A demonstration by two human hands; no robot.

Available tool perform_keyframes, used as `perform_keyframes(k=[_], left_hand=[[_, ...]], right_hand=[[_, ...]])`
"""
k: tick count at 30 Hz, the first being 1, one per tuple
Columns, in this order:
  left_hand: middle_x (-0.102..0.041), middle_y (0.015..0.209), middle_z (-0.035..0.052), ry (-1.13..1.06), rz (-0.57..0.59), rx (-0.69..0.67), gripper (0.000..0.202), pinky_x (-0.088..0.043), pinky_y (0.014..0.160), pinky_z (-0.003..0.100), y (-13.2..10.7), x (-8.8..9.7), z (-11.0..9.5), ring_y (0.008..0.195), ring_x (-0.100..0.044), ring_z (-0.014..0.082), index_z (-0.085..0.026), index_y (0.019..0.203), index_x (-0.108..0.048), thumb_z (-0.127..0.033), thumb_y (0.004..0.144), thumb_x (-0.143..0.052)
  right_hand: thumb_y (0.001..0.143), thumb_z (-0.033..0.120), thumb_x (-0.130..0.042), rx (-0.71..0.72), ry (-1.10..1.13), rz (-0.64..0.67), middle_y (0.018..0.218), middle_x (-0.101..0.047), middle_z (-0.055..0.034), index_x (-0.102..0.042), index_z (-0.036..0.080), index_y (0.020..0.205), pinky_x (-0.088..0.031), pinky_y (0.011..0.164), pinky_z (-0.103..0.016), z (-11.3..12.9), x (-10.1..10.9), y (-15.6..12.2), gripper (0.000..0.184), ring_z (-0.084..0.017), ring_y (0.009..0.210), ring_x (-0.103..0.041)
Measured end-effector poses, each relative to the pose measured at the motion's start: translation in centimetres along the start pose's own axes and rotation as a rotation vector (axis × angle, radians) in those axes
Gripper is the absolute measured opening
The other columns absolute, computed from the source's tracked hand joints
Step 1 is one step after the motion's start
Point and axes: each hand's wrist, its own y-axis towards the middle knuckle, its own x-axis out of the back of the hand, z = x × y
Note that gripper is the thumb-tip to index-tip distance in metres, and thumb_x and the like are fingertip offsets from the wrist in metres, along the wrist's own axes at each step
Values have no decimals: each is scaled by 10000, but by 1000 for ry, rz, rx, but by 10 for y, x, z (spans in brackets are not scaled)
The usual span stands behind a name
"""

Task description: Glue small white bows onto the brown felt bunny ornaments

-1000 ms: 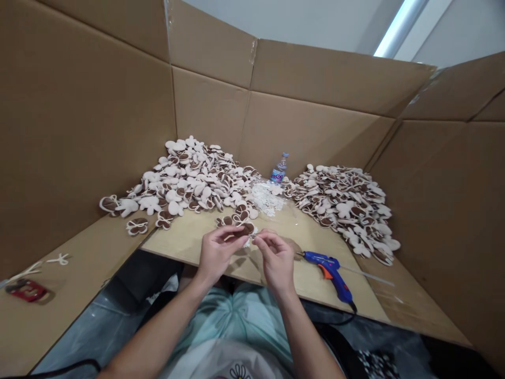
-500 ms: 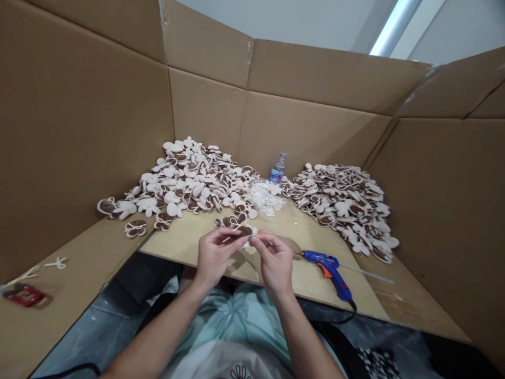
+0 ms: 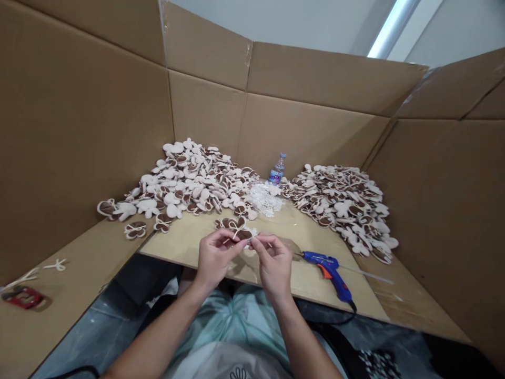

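Note:
My left hand pinches a brown felt piece with a cream cord bow between thumb and fingers. My right hand is closed at the felt piece's right edge, its thumb and fingertips almost meeting those of the left. A bit of white shows at the fingertips, too small to make out. Just behind the hands, another brown bow piece is partly hidden. To the right of my right hand a blue glue gun with an orange trigger lies on the wooden board.
Heaps of white and brown felt pieces stand at left and right. Between them are small white cutouts and a water bottle. A red tool lies far left. Cardboard walls enclose the table.
The fingers have shifted slightly around the felt piece, and more of its brown face shows above them. The glue gun and the heaps stay where they were.

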Motion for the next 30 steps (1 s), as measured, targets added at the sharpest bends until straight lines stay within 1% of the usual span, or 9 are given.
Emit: perform_keyframes(k=[5,9,13,16,18,22,26,30], left_hand=[[-610,617,-26,-17,11,8,198,-469,560,221,0,-1,-2,588,-582,132,-193,628,-614,-245,628,-805],[-578,600,-32,-14,28,21,203,-450,548,221,-1,0,-4,564,-551,121,-188,605,-604,-236,625,-800],[-574,600,-36,-23,66,55,189,-417,539,212,1,2,-3,556,-524,110,-179,626,-611,-233,637,-793],[-588,620,-36,-42,111,104,188,-416,560,202,3,2,-3,579,-530,104,-170,656,-621,-238,650,-796],[-595,635,-39,-60,143,146,232,-432,582,200,3,2,-3,600,-544,104,-166,660,-605,-234,620,-823],[-586,627,-55,-77,189,203,354,-447,590,199,3,1,-3,604,-561,103,-166,642,-543,-212,536,-877],[-633,632,-29,-73,255,260,349,-472,626,224,3,2,-1,632,-620,130,-162,636,-531,-249,577,-864],[-664,649,-10,-70,295,309,329,-488,648,235,3,3,0,646,-640,138,-155,639,-549,-264,596,-856]], right_hand=[[753,252,-752,-1,68,11,777,-641,4,-673,183,753,-494,706,-257,-1,-2,-2,105,-129,743,-598],[747,233,-767,-22,179,-1,788,-623,28,-612,195,767,-491,680,-226,-2,-3,-4,161,-103,715,-592],[774,272,-748,-65,213,25,811,-648,30,-612,211,833,-510,677,-233,0,1,-2,160,-99,684,-616],[806,338,-714,-104,178,81,832,-698,0,-679,215,919,-536,695,-257,4,10,3,170,-122,699,-648],[807,368,-707,-118,121,138,831,-727,-21,-724,210,947,-546,703,-271,6,17,6,212,-138,706,-660],[796,361,-720,-100,-41,234,770,-746,-28,-778,207,863,-539,672,-256,10,26,9,178,-143,679,-664],[776,355,-737,-108,-110,263,694,-743,-25,-787,206,825,-535,639,-254,12,30,7,164,-148,635,-666],[771,356,-740,-132,-137,290,682,-746,-30,-784,203,807,-540,637,-264,12,34,5,163,-155,624,-672]])
